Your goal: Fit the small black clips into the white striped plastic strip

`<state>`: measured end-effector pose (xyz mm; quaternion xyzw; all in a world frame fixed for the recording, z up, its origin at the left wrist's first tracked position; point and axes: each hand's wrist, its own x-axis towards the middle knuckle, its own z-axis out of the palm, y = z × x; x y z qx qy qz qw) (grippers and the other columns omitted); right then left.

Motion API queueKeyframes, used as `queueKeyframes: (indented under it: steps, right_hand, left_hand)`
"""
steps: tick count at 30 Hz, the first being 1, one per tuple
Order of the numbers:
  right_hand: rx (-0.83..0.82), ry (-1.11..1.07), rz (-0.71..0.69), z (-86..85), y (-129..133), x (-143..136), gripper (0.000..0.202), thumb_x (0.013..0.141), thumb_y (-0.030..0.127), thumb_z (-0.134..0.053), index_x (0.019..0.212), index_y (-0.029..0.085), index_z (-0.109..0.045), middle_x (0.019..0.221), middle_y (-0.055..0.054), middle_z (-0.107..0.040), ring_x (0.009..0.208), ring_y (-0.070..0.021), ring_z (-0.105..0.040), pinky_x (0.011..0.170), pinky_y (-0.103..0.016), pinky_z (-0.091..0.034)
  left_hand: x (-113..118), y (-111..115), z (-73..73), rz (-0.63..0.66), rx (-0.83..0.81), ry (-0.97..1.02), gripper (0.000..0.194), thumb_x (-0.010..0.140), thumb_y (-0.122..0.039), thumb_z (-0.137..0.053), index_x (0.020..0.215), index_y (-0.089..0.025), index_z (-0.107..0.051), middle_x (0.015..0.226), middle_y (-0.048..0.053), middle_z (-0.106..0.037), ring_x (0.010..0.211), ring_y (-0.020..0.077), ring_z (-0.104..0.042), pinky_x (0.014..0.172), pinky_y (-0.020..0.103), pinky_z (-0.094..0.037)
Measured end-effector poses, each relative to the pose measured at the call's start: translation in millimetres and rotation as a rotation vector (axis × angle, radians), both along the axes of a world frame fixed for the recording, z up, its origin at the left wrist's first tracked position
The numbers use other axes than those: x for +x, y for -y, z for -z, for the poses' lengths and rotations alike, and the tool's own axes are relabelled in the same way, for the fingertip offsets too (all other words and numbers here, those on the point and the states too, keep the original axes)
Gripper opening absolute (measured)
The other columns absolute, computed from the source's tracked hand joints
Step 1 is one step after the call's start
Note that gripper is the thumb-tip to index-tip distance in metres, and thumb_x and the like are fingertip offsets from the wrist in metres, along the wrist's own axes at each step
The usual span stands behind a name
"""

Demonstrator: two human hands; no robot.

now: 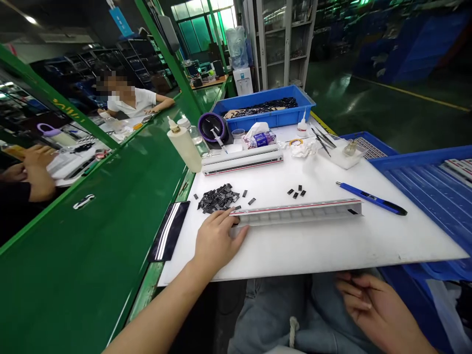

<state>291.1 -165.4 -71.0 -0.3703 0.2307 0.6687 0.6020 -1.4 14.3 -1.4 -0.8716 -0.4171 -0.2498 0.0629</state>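
My left hand (pixel 217 241) grips the left end of a long white plastic shell (pixel 295 216) with a red stripe, thumb in front and fingers at its end. The shell lies on its side, its hollow face towards me, with a small black piece (pixel 353 212) inside its right end. Just beyond my left fingers is a heap of small black pieces (pixel 217 199). Several more black pieces (pixel 296 191) lie behind the shell. My right hand (pixel 372 305) is below the board's front edge, fingers curled and thumb close to them; whatever they hold, if anything, cannot be made out.
More striped shells (pixel 241 163) lie on the white board (pixel 313 250). Behind them stand a squeeze bottle (pixel 184 147), a tissue pack (pixel 260 137) and a blue bin (pixel 265 115). A blue pen-like tool (pixel 372 198) and tweezers (pixel 321 141) lie right. Other people sit at left.
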Motion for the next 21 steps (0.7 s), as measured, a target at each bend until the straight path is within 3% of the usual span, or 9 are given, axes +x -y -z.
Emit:
queueKeyframes:
  steps: [5,9,11,16,21]
  right_hand:
    - [0.000,0.002,-0.080,0.8,-1,-12,0.023,0.067,-0.001,-0.057,0.078,0.016,-0.048,0.071,0.002,-0.048,0.045,-0.0043,-0.039,0.032,-0.011,-0.025]
    - [-0.058,-0.127,-0.250,0.5,5,-36,0.015,0.071,0.005,-0.060,0.075,0.015,-0.049,0.067,0.002,-0.048,0.043,-0.0037,-0.036,0.031,-0.010,-0.020]
    - [-0.084,-0.142,-0.252,4.5,6,-46,0.015,0.070,0.006,-0.061,0.073,0.015,-0.049,0.064,0.003,-0.048,0.041,-0.0032,-0.036,0.031,-0.010,-0.021]
    - [-0.083,-0.083,-0.066,30.3,10,-48,0.020,0.062,0.007,-0.066,0.070,0.016,-0.050,0.065,0.001,-0.057,0.042,-0.0026,-0.040,0.034,-0.011,-0.024]
    - [0.030,-0.089,-0.138,56.2,35,-40,0.024,0.061,0.015,-0.078,0.070,0.017,-0.056,0.066,0.002,-0.062,0.041,-0.0026,-0.039,0.034,-0.013,-0.026]
  left_hand:
    - [1,1,-5.0,0.029,0.000,-0.019,0.019,0.088,-0.037,-0.063,0.088,-0.019,-0.065,0.105,0.008,-0.074,0.099,0.0277,-0.066,0.085,0.045,-0.056]
    - [3,2,-8.2,0.038,-0.005,-0.027,0.018,0.088,-0.037,-0.063,0.089,-0.019,-0.065,0.097,0.007,-0.075,0.098,0.0279,-0.066,0.085,0.045,-0.055]
    - [4,2,-9.7,0.036,-0.022,-0.039,0.018,0.089,-0.037,-0.062,0.087,-0.019,-0.065,0.095,0.006,-0.075,0.098,0.0280,-0.065,0.085,0.045,-0.055]
    - [4,0,-13.6,0.014,-0.084,-0.078,0.022,0.091,-0.039,-0.060,0.082,-0.020,-0.065,0.089,0.006,-0.074,0.094,0.0273,-0.066,0.082,0.044,-0.055]
    - [4,0,-20.5,0.028,-0.021,-0.096,0.020,0.090,-0.038,-0.062,0.084,-0.019,-0.066,0.101,0.008,-0.074,0.097,0.0275,-0.064,0.084,0.043,-0.055]
